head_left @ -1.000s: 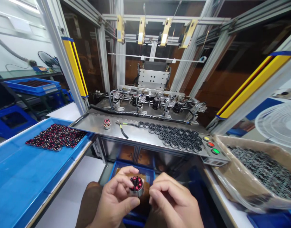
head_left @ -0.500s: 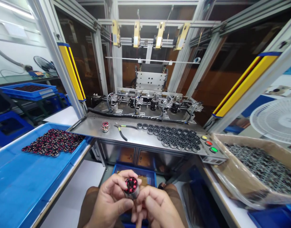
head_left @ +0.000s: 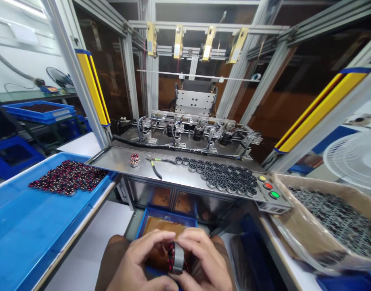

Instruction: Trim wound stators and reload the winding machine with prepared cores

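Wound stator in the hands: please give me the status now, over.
Left hand and right hand both in grip on wound stator. Stator on edge, red windings facing left. Nothing in the way.

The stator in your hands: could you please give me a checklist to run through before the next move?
1. Stator gripped: ok, left hand and right hand both pinch it.
2. Coils sound: cannot tell, it is turned on edge and partly hidden by the hands.
3. Room in the tray beside the wound pile: ok.
4. Pliers out of the way: ok, lying on the bench.
5. Machine idle: cannot tell.
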Available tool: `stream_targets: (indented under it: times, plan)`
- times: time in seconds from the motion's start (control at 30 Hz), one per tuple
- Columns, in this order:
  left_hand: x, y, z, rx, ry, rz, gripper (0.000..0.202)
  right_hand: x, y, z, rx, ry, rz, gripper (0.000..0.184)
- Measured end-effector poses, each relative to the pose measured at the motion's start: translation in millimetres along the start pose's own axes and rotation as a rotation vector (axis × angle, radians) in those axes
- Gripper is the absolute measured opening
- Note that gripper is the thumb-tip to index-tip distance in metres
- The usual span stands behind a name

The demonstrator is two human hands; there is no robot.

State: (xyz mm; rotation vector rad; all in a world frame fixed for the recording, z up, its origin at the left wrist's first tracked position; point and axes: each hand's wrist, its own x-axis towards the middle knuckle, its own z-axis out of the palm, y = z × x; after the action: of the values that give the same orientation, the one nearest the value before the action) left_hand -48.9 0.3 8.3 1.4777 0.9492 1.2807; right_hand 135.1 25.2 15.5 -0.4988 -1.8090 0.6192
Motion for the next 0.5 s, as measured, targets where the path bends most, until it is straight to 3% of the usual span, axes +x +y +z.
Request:
stream_targets:
  times: [0.07, 0.2, 0.37, 0.5]
  plan:
    - [2, 7, 4.1, 0.008, -0.016, 0.012, 0.049, 1, -1, -4, -0.067, -0.03, -0.065, 0.055]
    - [6, 12, 5.5, 0.115, 0.048, 0.097, 0.043, 3, -7, -13, -0.034, -0.092, 0.031, 0.053]
    - [6, 10, 1.3, 0.172, 0.046, 0.171, 0.045, 9, -16, -21, 0.092, -0.069, 0.149, 0.009]
    - [3, 6, 4.6, 0.114, 0.072, 0.117, 0.046, 12, -22, -22, 0.121, -0.029, 0.238, 0.01]
